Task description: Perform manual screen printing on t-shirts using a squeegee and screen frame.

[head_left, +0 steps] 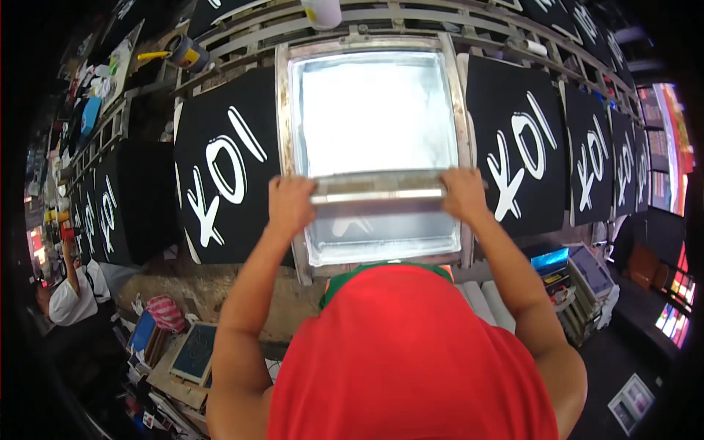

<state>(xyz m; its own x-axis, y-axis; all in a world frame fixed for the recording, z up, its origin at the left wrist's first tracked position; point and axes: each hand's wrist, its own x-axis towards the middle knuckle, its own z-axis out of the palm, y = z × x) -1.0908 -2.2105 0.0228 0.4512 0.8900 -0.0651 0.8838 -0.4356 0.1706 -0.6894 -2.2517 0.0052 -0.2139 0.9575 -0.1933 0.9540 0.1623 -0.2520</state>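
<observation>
My left hand [292, 204] and my right hand [465, 194] are closed around the two ends of a wide squeegee [378, 186]. It lies crosswise over a screen-printing frame [284, 110] with worn, stained rails. White ink [374, 110] covers the mesh on the far side of the squeegee. Nearer me the mesh [411, 227] looks greyish and see-through, with part of a pale printed shape showing. Black fabric panels with bold white lettering flank the frame, one on the left [253, 176] and one on the right [517, 110].
Metal rails [411, 15] run behind the frame, with a white tub [323, 13] on them. A dark container [187, 55] with a yellow handle stands far left. More printed panels [590, 161] continue rightward. Stacked frames [587, 275] sit lower right. Another person [73, 297] is at far left.
</observation>
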